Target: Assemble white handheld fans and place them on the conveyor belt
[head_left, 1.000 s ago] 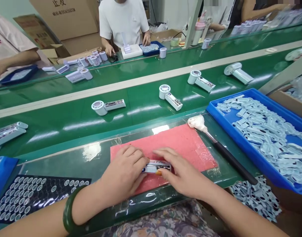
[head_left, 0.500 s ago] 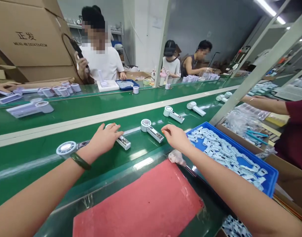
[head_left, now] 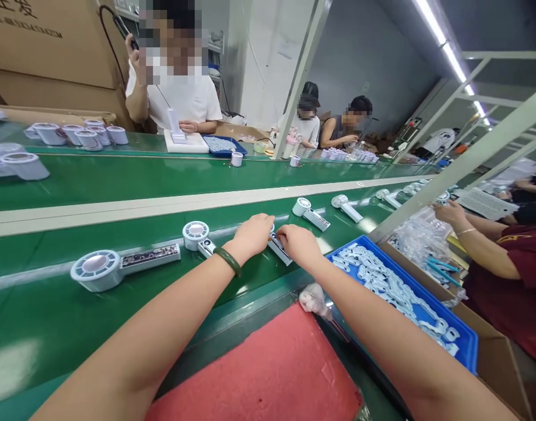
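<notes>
On the green belt, a pale blue handheld fan (head_left: 280, 250) lies with its handle open, the dark circuit board showing. My left hand (head_left: 254, 234) is curled over its round head, which it mostly hides. At the upper end of the handle, the fingertips of my right hand (head_left: 299, 242) are pinched together against the fan. Whatever lies between those fingertips is hidden. Left of my left wrist is a second handheld fan (head_left: 196, 235), partly covered by my hand and bangle. Farther left rests a third handheld fan (head_left: 96, 269) with its circuit board facing up.
More fans (head_left: 309, 213) lie along the green belt (head_left: 233, 204). A blue tray (head_left: 467, 356) of pale blue plastic parts stands right of my right forearm, and a red pad (head_left: 259, 374) lies before me. Co-workers sit across the belt; another person's arm (head_left: 483, 240) is at right.
My left hand has moved right, from one fan to the head of the fan beside my right hand. My right hand now touches that fan's handle. The view has shifted slightly.
</notes>
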Demonstrator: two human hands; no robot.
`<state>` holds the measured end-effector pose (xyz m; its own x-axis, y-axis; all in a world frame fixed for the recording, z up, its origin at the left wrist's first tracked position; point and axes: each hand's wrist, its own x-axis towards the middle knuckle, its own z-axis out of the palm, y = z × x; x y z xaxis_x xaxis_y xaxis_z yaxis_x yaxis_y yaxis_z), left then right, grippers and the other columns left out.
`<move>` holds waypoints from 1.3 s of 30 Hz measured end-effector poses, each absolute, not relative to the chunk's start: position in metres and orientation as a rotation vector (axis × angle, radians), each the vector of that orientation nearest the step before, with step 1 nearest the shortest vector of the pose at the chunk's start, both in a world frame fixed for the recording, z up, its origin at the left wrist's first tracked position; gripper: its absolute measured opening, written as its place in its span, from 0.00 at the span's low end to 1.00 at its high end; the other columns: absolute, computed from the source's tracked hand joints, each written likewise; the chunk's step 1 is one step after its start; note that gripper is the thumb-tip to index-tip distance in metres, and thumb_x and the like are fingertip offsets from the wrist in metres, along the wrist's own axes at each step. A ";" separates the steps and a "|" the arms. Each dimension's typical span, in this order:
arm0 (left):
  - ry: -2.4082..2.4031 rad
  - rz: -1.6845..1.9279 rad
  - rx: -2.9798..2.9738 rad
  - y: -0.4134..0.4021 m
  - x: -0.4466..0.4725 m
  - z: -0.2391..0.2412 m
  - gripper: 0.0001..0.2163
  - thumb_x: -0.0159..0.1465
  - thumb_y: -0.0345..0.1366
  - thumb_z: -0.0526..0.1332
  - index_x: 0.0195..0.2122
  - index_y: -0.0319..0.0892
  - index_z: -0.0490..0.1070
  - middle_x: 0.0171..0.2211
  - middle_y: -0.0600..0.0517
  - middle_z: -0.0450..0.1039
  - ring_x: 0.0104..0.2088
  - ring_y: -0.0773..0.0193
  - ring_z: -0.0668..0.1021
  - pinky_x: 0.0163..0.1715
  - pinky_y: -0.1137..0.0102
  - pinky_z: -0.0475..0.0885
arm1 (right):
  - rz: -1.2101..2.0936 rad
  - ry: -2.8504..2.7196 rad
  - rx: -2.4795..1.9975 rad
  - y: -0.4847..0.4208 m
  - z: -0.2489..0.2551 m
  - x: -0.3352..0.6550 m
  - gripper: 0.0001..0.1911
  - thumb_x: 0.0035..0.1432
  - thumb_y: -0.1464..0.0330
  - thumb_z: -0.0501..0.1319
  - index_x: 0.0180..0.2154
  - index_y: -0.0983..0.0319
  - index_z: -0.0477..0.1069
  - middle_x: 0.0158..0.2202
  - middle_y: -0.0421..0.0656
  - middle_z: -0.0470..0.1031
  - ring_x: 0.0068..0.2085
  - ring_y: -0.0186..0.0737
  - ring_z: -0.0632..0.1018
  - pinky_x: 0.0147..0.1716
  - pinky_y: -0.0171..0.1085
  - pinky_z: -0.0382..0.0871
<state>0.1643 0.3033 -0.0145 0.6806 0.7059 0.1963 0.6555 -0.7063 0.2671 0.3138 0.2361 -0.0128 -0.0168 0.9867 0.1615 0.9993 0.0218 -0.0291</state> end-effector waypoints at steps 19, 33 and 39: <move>1.147 0.364 2.759 0.303 0.187 -0.012 0.16 0.64 0.21 0.51 0.50 0.38 0.69 0.49 0.40 0.71 0.51 0.53 0.76 0.46 0.62 0.75 | -0.422 -2.341 -2.244 0.246 -0.016 0.314 0.11 0.66 0.78 0.48 0.46 0.69 0.66 0.43 0.58 0.71 0.41 0.51 0.77 0.38 0.41 0.68; 1.124 0.392 2.769 0.310 0.202 -0.019 0.17 0.64 0.23 0.53 0.53 0.39 0.66 0.51 0.42 0.70 0.54 0.52 0.73 0.46 0.61 0.75 | -0.084 -2.065 -2.139 0.247 -0.023 0.351 0.08 0.69 0.73 0.52 0.44 0.63 0.68 0.45 0.47 0.75 0.45 0.42 0.76 0.42 0.35 0.67; 1.118 0.380 2.778 0.312 0.209 -0.019 0.14 0.64 0.24 0.54 0.49 0.39 0.68 0.50 0.41 0.70 0.52 0.52 0.74 0.44 0.62 0.75 | -0.085 -2.014 -2.147 0.246 -0.025 0.362 0.06 0.69 0.69 0.55 0.43 0.60 0.70 0.44 0.43 0.76 0.43 0.42 0.77 0.39 0.36 0.65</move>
<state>0.2092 0.3116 -0.0189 0.6950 0.6946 0.1855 0.6638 -0.7191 0.2056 0.3621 0.2459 -0.0253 0.0718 0.9820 0.1748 0.9932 -0.0542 -0.1032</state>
